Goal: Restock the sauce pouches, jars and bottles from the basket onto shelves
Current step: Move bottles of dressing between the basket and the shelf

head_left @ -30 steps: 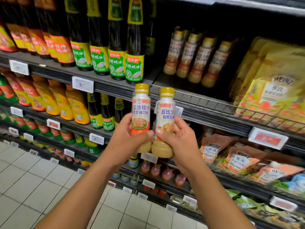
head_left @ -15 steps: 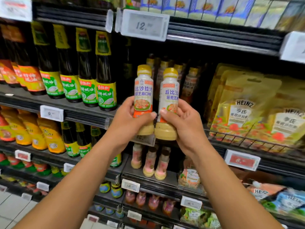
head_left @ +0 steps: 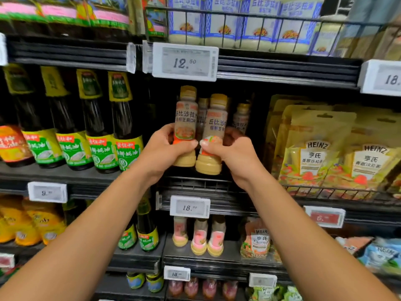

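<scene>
Head view: gripped one dressing bottle in each hand, two in all. Curled the left hand (head_left: 161, 148) round the lower half of the left bottle (head_left: 186, 118), and the right hand (head_left: 236, 153) round the lower half of the right bottle (head_left: 217, 124). Stood both upright, long axes vertical, yellow caps up, wide bases down, printed labels facing the camera. Held them side by side, touching or nearly so, thumb tips meeting in front between them. Held them at the front edge of the middle shelf (head_left: 195, 183), the left bottle slightly higher than the right; could not tell whether either base touched the shelf. Saw two more bottles of the same kind (head_left: 243, 118) further back on that shelf, blurred. Counted four dark sauce bottles (head_left: 97, 131) with green labels, upright in a row to the left. Saw yellow pouches (head_left: 314, 153) standing behind a wire rail to the right, count unclear.
</scene>
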Demonstrator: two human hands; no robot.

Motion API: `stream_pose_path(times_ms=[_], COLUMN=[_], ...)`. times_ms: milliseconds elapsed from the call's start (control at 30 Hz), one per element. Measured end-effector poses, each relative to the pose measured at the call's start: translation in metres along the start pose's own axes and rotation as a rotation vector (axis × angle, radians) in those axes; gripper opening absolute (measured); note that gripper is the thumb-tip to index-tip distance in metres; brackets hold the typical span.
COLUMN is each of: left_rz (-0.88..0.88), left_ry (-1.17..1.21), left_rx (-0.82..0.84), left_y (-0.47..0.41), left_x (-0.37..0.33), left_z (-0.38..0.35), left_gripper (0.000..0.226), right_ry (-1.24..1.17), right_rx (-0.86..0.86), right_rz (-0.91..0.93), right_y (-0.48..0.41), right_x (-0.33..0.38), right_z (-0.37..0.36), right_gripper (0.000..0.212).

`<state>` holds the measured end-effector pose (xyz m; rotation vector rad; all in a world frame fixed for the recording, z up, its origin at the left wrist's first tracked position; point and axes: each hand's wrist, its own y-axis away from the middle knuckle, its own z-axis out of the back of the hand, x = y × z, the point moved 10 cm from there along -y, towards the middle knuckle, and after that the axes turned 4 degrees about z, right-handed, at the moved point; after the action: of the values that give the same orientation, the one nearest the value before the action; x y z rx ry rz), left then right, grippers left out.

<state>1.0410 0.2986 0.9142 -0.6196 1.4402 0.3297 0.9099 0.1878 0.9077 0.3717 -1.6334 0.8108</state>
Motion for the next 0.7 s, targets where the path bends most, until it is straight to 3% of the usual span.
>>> stream_pose_path(times_ms=[200,367,567,700], left_rz=[0.037,0.029,0.006,0.023], left_ry=[-0.127,-0.16,-0.174,-0.212], left_rx=[0.055,0.074,0.048,0.037], left_y=[-0.023,-0.033,-0.038,-0.033], left_x=[0.026,0.042,0.051,0.053], left_z=[0.009,0.01,0.016,0.019], left_gripper=[0.061,0.067,0.072,0.083], right_ry=[0.235,0.382,0.547,0.748], right_rx=[-0.075,-0.058,-0.065,0.028], right_rz=[-0.065,-0.092,-0.039,-0.138], right_y=[-0.016,-0.018,-0.018,-0.013], right_x=[-0.023,-0.029,-0.022,-0.025], right_z=[0.001,-0.003,-0.004,0.0], right_gripper=[0.028,0.035,0.07,0.059])
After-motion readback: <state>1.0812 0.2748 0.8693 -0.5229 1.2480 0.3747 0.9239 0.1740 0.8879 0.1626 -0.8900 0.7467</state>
